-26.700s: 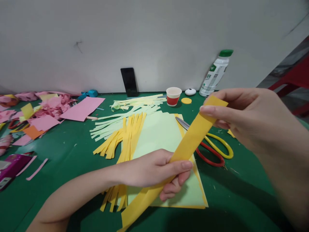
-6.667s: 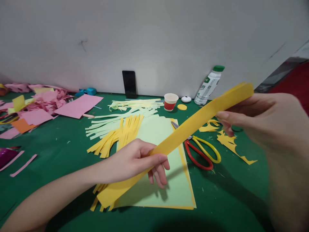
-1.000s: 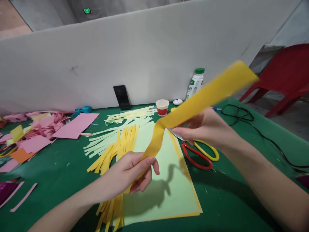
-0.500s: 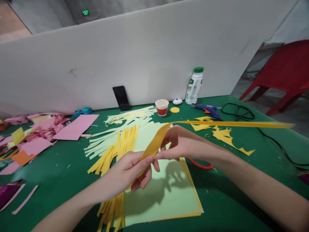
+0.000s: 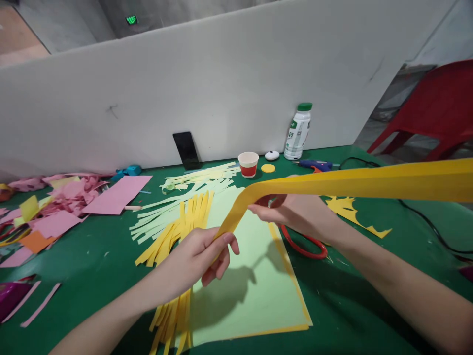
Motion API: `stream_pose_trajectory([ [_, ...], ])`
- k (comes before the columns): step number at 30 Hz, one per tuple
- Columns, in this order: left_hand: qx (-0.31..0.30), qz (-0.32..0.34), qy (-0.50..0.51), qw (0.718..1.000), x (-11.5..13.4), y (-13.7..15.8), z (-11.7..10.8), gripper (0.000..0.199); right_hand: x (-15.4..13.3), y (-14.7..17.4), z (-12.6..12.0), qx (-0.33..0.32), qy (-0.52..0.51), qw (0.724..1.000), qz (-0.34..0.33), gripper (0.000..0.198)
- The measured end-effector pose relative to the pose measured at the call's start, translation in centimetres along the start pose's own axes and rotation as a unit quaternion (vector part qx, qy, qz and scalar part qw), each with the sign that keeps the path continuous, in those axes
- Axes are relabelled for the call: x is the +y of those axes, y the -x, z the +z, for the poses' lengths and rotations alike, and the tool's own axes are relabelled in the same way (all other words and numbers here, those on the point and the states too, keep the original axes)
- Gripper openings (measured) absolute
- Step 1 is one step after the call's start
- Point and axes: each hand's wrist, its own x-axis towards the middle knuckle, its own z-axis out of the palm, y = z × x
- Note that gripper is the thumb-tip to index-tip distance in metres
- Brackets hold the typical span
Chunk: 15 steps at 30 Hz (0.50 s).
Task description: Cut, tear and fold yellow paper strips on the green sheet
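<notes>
A long yellow paper strip (image 5: 332, 186) rises from my left hand (image 5: 210, 256), whose thumb and fingers pinch its lower end. Past a bend, the strip runs out of view to the right. Just behind and below it is my right hand (image 5: 295, 209), its thumb showing and most fingers hidden by the strip; whether it grips the strip cannot be made out. Beneath my hands lies a light green paper sheet (image 5: 258, 296) with yellow paper along its edge. Several yellow strips (image 5: 195, 212) fan out by my left hand. A red scissors handle (image 5: 308, 254) shows under my right wrist.
Pale green strips (image 5: 155, 217) and pink paper (image 5: 118, 195) spread leftward. A black phone (image 5: 186, 150) leans on the white panel. Along the back stand a paper cup (image 5: 248, 165) and a bottle (image 5: 298, 132), with a blue glue gun (image 5: 316, 165) nearby. Yellow scraps (image 5: 347, 212) lie right.
My right hand has moved right, away from my left hand. The yellow strip has swung nearer and looks broader, covering part of that hand. More of the red handle shows.
</notes>
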Motion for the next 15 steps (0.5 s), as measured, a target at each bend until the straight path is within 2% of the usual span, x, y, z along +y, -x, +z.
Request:
stream_pose_trajectory([
  [3, -0.002, -0.004, 0.008, 1.0, 0.0, 0.0, -0.1, 0.036, -0.1, -0.1, -0.6, 0.028, -0.042, 0.999, 0.018, 0.015],
  [7, -0.003, -0.009, 0.015, 1.0, 0.0, 0.0, 0.0, 0.035, -0.1, -0.2, -1.3, 0.063, -0.118, 0.991, 0.0, 0.01],
  [15, -0.016, -0.006, 0.014, 1.0, -0.1, 0.2, -0.1, 0.034, 0.3, -0.3, -3.7, 0.186, -0.121, 0.975, 0.023, 0.009],
])
